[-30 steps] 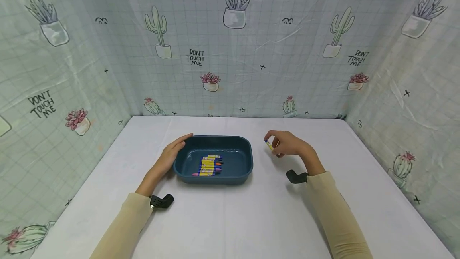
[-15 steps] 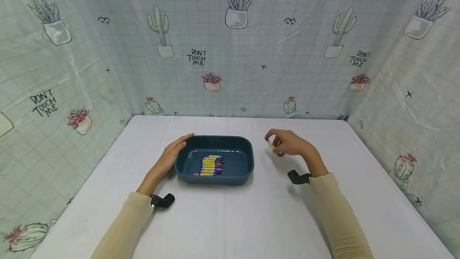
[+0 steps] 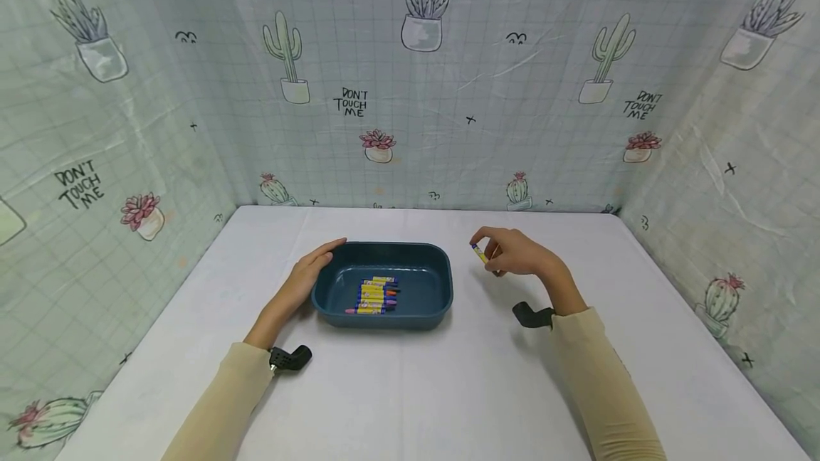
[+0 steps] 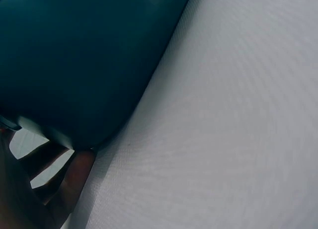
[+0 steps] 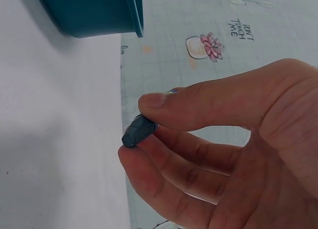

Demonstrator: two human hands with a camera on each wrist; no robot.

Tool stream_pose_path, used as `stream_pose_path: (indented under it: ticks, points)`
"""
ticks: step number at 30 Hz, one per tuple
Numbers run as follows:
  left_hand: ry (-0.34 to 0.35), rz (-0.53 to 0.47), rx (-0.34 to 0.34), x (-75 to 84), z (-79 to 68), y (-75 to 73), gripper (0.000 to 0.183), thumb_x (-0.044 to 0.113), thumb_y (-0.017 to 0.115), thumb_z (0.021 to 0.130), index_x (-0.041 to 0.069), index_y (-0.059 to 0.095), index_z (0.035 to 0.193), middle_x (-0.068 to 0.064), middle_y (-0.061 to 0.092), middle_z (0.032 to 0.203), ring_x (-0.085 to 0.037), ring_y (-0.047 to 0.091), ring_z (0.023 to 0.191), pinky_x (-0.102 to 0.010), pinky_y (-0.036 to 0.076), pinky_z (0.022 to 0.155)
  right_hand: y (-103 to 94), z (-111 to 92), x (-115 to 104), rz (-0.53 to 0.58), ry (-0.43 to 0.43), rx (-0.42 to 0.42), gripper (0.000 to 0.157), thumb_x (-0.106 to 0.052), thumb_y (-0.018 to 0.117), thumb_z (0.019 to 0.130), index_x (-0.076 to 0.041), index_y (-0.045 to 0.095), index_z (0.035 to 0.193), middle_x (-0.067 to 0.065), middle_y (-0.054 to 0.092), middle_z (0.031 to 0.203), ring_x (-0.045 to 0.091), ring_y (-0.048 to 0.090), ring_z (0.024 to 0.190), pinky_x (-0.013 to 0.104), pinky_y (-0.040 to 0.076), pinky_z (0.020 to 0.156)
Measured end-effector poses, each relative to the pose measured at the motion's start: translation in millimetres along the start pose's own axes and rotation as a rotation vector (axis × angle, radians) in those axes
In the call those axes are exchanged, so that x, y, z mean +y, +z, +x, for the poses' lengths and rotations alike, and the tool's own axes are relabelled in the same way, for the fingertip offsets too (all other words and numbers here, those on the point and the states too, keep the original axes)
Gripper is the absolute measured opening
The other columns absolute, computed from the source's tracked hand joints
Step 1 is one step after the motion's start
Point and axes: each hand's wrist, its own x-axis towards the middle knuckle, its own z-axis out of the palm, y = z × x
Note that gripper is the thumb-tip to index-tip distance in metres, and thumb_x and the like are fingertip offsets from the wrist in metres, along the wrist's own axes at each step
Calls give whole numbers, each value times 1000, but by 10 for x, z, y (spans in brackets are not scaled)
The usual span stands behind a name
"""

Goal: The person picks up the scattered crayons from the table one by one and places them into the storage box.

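A dark teal tray (image 3: 423,320) stands on the table and holds a row of several crayons (image 3: 376,294) in yellow and blue wrappers. My left hand (image 3: 301,282) rests against the tray's left end, its fingers mostly straight; in the left wrist view the fingers (image 4: 79,174) touch the outer wall. Off the tray's right side, my right hand (image 3: 515,253) pinches a single crayon (image 3: 479,253) between thumb and fingers, above the table. The right wrist view shows this crayon's dark blue-green tip (image 5: 138,131); the thumb and fingers hide most of its wrapper.
A white cloth covers the table (image 3: 397,390). Behind and at both sides hangs a curtain (image 3: 410,126) printed with potted plants. Each wrist wears a black camera mount, seen at the left (image 3: 291,358) and the right (image 3: 532,315).
The right hand has lifted very slightly with the crayon still pinched. The left hand stays at the tray, and the crayons in the tray keep their places. The head view has shifted a little.
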Motion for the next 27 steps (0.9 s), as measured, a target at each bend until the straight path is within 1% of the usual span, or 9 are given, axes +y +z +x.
stream_pose_path:
  ticks: [6,13,20,22,27]
  points:
    - [4,9,2,-11,20,2,46,15,34,113,6,44,157,-16,39,165,-40,27,157,-62,19,129,-22,15,-36,-10,-12,2,46,1,66,92,-8,58,136,28,67,116,24,70,81,35,64,75]
    - [-11,-3,9,-22,21,13,46,14,34,113,5,44,156,-17,39,165,-40,27,157,-61,19,129,-65,29,-166,-40,-51,-3,47,2,67,91,-8,58,136,20,68,107,26,72,79,34,63,73]
    - [15,15,44,-434,148,45,46,30,34,114,22,46,157,-5,41,166,-32,28,159,-59,18,130,-125,57,-319,-49,-78,-14,47,3,66,91,-8,58,136,22,68,109,23,70,77,33,62,72]
    - [9,8,42,-434,150,45,46,27,33,114,20,45,158,-6,40,166,-33,27,159,-59,17,130,-137,67,-362,-53,-78,-11,47,3,66,91,-8,58,136,21,68,108,22,70,76,35,62,73]
    - [11,-12,40,-420,147,47,46,24,33,114,16,44,158,-9,38,167,-36,25,159,-61,15,130,-156,104,-443,-47,-86,-9,48,3,65,91,-8,57,137,20,67,109,29,71,80,39,63,75]
